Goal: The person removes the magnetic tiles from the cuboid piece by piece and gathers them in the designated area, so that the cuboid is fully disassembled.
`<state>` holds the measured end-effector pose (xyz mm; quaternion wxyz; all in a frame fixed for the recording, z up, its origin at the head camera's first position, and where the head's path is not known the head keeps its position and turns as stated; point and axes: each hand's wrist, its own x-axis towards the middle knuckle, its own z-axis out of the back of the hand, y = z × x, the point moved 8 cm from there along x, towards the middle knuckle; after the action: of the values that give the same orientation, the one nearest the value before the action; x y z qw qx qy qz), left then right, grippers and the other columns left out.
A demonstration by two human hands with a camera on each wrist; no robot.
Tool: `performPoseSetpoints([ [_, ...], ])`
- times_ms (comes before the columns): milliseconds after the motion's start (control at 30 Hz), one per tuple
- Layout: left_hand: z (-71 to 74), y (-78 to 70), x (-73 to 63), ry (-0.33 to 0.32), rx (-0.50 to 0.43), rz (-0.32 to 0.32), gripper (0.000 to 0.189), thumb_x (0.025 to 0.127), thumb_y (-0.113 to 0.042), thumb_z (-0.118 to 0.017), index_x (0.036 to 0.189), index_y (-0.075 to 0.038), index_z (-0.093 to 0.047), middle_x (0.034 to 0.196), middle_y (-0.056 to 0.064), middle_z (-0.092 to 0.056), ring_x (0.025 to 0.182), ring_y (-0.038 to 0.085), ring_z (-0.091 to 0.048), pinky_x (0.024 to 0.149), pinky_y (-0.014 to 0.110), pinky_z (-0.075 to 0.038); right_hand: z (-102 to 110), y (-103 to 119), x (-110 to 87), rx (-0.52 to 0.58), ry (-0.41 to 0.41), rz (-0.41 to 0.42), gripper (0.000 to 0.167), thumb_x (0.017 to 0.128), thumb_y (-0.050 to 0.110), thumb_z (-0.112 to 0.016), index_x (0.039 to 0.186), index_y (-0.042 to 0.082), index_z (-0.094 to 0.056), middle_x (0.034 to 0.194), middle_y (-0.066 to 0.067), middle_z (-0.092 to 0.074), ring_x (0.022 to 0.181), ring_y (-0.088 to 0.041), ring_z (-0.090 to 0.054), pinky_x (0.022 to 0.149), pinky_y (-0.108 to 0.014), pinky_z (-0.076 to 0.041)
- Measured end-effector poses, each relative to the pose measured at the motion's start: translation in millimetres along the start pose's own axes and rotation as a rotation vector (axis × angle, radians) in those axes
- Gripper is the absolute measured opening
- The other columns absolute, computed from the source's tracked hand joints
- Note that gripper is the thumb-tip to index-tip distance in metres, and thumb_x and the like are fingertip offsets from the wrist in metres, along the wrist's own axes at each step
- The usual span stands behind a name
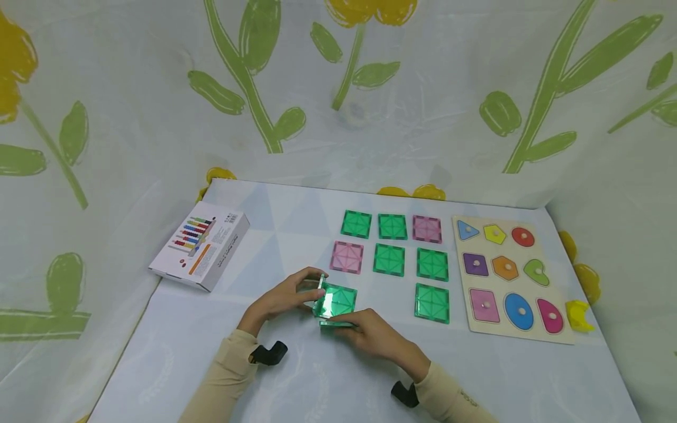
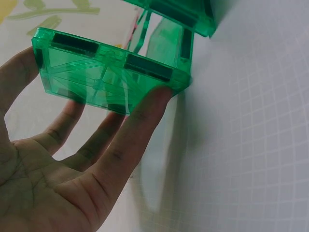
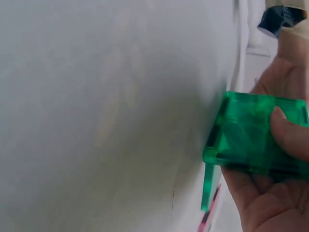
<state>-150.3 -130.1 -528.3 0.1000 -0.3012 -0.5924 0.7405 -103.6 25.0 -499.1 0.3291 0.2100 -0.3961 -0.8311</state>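
A translucent green magnetic tile [image 1: 341, 298] lies flat between my two hands. My left hand [image 1: 285, 296] holds a second green magnetic tile [image 2: 96, 79] upright at its left edge, thumb on one face and fingers behind. Along the near edge, my right hand [image 1: 372, 335] grips a third green magnetic tile [image 3: 246, 133], tilted up, with the thumb across its face. In the left wrist view another green tile [image 2: 174, 12] appears beyond the held one, at right angles to it.
Several flat green tiles [image 1: 389, 259] and two pink tiles [image 1: 347, 257] are spread out beyond my hands. At the right lies a wooden shape puzzle board [image 1: 513, 226], with a yellow piece [image 1: 579, 316] beside it. A white box [image 1: 224, 252] stands at the back left.
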Motion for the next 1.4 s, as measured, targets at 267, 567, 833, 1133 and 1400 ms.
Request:
performPoseSetpoints([
  [267,0.1,0.7,0.0,0.002,0.005,-0.002,0.058,0.099,-0.036,-0.064,0.147,-0.011,-0.042,0.157,0.021,-0.039,0.147,0.045,-0.035,0.090,0.046,-0.060,23.2,-16.0,-14.8,0.053,-0.010,-0.058,0.025,0.097,0.018,-0.066,0.120,0.015,-0.075,0.118,0.000,-0.076,0.111,-0.015,-0.071,0.093,-0.029,-0.057],
  [567,1.0,0.2,-0.3,-0.006,0.014,-0.001,0.057,0.098,-0.036,-0.064,0.146,-0.013,-0.043,0.156,0.020,-0.040,0.147,0.044,-0.036,0.090,0.045,-0.060,73.7,-46.0,-32.4,0.003,-0.153,-0.162,0.024,0.094,0.016,-0.069,0.117,0.008,-0.075,0.114,-0.008,-0.076,0.094,-0.009,-0.067,0.076,-0.021,-0.054],
  [833,1.1,0.5,0.1,-0.003,0.010,-0.004,0.058,0.098,-0.037,-0.065,0.146,-0.012,-0.043,0.156,0.020,-0.040,0.146,0.044,-0.036,0.090,0.045,-0.060,95.3,-57.8,-35.8,-0.086,-0.248,-0.216,0.026,0.094,0.007,-0.068,0.119,0.009,-0.074,0.117,-0.008,-0.076,0.109,-0.025,-0.071,0.088,-0.033,-0.059],
  [1133,0.2,-1.4,-0.7,0.002,-0.001,-0.001,0.059,0.098,-0.036,-0.064,0.147,-0.011,-0.042,0.157,0.020,-0.039,0.147,0.044,-0.035,0.092,0.047,-0.059,93.2,-57.5,-34.9,-0.157,-0.290,-0.195,0.033,0.095,0.002,-0.064,0.126,0.012,-0.071,0.125,-0.008,-0.073,0.119,-0.029,-0.068,0.098,-0.047,-0.056],
  [1400,0.3,-3.4,-1.5,-0.003,0.011,0.009,0.059,0.098,-0.039,-0.065,0.146,-0.012,-0.043,0.156,0.021,-0.041,0.145,0.045,-0.037,0.092,0.046,-0.059,84.5,-59.2,-34.3,-0.165,-0.253,-0.230,0.041,0.101,0.003,-0.054,0.141,0.010,-0.059,0.141,-0.011,-0.063,0.133,-0.033,-0.058,0.108,-0.051,-0.049],
])
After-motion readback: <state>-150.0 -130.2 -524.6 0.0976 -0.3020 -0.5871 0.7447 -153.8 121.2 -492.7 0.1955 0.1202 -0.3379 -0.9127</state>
